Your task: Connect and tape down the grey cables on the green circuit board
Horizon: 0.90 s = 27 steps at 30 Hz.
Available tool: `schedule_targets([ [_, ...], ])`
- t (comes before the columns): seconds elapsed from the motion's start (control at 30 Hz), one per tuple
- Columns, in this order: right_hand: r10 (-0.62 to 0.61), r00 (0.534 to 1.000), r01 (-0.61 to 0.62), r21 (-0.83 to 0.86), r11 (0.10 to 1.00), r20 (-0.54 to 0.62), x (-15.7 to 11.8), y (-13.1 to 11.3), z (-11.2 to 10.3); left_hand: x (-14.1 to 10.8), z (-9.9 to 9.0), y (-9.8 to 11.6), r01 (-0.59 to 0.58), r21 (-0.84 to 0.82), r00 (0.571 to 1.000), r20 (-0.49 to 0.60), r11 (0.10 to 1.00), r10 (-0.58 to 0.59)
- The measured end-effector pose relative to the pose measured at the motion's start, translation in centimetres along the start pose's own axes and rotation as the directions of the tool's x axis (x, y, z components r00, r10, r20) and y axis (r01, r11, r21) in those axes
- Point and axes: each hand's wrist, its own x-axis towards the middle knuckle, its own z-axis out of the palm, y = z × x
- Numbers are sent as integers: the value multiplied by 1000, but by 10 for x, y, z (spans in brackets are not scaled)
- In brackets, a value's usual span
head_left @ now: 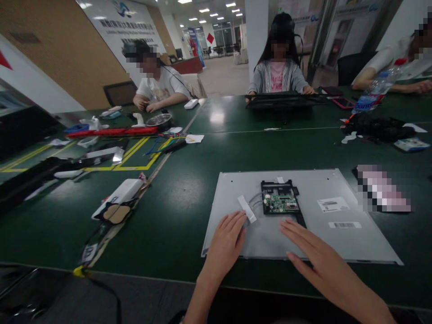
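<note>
A grey metal display panel [232,189] lies flat on the green table in front of me, its back facing up. Near its middle sits a black bracket with a green circuit board [279,203], from which thin grey cables run left to a strip of white tape [247,209]. My left hand [227,238] is over the panel's left part, fingers stretched out, with fingertips at the lower end of the tape. My right hand [319,256] is over the panel's near side, below the board, its fingers extended and thumb apart. Neither hand holds anything.
A phone [384,189] lies right of the panel. Left are a white power bank [118,200] with a cable and a long black part [33,180]. A water bottle [376,92] stands at the far right. Across the table a person holds a black panel [286,101]; two others sit nearby.
</note>
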Motion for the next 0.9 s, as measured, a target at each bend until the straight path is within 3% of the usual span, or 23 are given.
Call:
schedule_targets([
  [0.13, -241, 969, 245, -105, 964, 52, 61, -17, 10, -3, 1, 1, 10, 39, 1000, -7, 999, -9],
  [0.27, -314, 946, 324, -168, 931, 87, 92, -10, 30, -5, 0, 3, 12, 50, 999, -42, 999, -10],
  [0.7, -309, 950, 312, -227, 923, 51, 91, 3, 62, -6, 6, -2, 15, 18, 995, -96, 1000, -14],
  [0.9, -281, 960, 278, -217, 936, 20, 81, -7, 46, -8, 3, 3, 55, 37, 976, -214, 998, -46],
])
